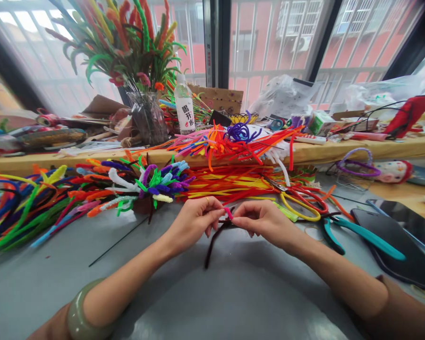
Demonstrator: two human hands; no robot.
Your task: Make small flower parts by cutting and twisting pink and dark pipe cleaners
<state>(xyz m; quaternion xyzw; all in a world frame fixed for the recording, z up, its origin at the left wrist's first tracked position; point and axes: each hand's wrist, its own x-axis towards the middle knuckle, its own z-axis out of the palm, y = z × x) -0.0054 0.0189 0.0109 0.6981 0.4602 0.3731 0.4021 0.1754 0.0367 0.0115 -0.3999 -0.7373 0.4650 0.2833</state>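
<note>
A short pink pipe cleaner (228, 213) is pinched at its two ends between my hands, low over the grey table. My left hand (200, 215) grips its left end with thumb and forefinger. On the other end, the fingertips of my right hand (264, 219) are closed. Just below them a dark brown pipe cleaner (212, 245) slants down towards me; whether a hand touches it I cannot tell. Behind my hands lie many red and yellow pipe cleaners (230, 184). Left of them is a bunch of mixed-colour pipe cleaner pieces (156, 182).
Teal-handled pliers (368, 238) and yellow-and-red-handled scissors (301, 203) lie to the right, beside a dark phone (393, 245). Long coloured pipe cleaners (24, 212) spread at the left. A cluttered ledge holds a water bottle (184, 106) and a glass vase (147, 118) of pipe cleaner flowers.
</note>
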